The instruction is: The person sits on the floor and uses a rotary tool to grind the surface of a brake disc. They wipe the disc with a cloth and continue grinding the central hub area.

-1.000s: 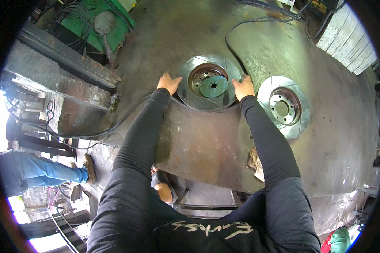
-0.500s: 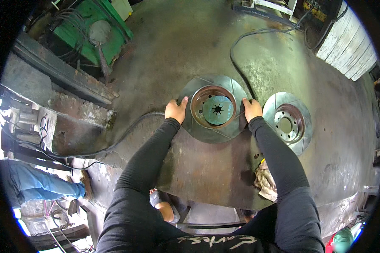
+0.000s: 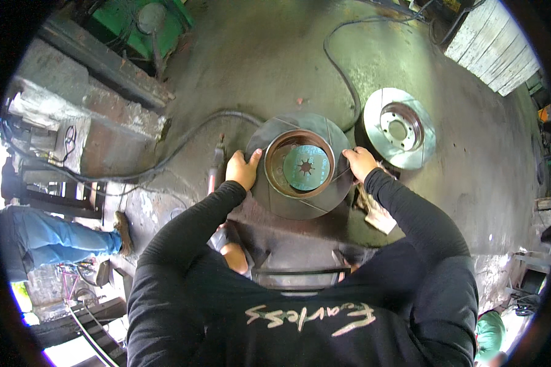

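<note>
A grey brake disc [image 3: 299, 208] with slotted faces is held between my two hands, raised hub side up and rusty on its inner wall. Inside the hub rests a round green sanding disc [image 3: 307, 179] with a star-shaped centre hole. My left hand [image 3: 243, 169] is closed on the brake disc's left rim, thumb on top. On the opposite rim, my right hand [image 3: 361, 163] grips it the same way; the fingers under the edge are hidden. A second, shinier brake disc [image 3: 381, 142] lies at the far right of my right hand.
Beside my left hand lies a slim grey and red tool [image 3: 215, 164]. A dirty cloth [image 3: 379, 215] is near my right forearm. A black cable [image 3: 183, 147] crosses the metal tabletop [image 3: 257, 67]. A person in jeans [image 3: 61, 235] stands at the left.
Both hands have brought the brake disc closer to my body, with the sanding disc still in its hub. The view has shifted, and the grey and red tool now shows beside my left hand.
</note>
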A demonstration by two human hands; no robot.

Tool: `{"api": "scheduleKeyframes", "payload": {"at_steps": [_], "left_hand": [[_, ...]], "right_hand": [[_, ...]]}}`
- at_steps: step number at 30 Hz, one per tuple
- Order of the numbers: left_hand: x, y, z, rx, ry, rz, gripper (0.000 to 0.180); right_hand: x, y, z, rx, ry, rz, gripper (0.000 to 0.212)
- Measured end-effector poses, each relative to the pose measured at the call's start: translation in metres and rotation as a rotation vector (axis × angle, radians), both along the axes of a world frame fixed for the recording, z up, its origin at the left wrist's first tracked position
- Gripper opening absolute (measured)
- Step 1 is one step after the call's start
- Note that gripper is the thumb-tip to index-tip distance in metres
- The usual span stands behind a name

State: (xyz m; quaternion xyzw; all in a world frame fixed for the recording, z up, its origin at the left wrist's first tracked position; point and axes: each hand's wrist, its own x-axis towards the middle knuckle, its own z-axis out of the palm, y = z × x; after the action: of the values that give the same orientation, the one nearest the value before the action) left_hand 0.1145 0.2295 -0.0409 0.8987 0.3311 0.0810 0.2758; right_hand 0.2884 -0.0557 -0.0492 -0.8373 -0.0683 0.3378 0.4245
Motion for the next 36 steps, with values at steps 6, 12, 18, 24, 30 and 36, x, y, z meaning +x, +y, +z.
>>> {"api": "scheduleKeyframes", "payload": {"at_steps": [6, 12, 18, 24, 30, 36], "left_hand": [[-0.051, -0.024, -0.017, -0.053, 0.148, -0.013, 0.073], [-0.069, -0.038, -0.030, -0.095, 0.234, -0.040, 0.074], [-0.071, -0.033, -0.021, -0.115, 0.277, -0.104, 0.062], [-0.070, -0.010, 0.091, -0.035, 0.121, -0.393, 0.047], [-0.155, -0.057, 0.206, -0.582, -0.237, -0.376, 0.028], [-0.192, -0.038, 0.193, -0.579, -0.398, -0.158, 0.024]], "right_hand": [[-0.044, -0.018, -0.021, -0.155, -0.100, 0.260, 0.037], [-0.059, -0.033, -0.025, -0.227, -0.042, 0.277, 0.037], [-0.060, -0.031, -0.003, -0.384, -0.289, 0.338, 0.039], [-0.107, 0.015, 0.039, -0.221, -0.879, 0.805, 0.050], [-0.126, 0.058, 0.032, -0.451, -0.847, 1.120, 0.067], [-0.143, 0.062, 0.024, -0.361, -0.844, 1.039, 0.051]]}}
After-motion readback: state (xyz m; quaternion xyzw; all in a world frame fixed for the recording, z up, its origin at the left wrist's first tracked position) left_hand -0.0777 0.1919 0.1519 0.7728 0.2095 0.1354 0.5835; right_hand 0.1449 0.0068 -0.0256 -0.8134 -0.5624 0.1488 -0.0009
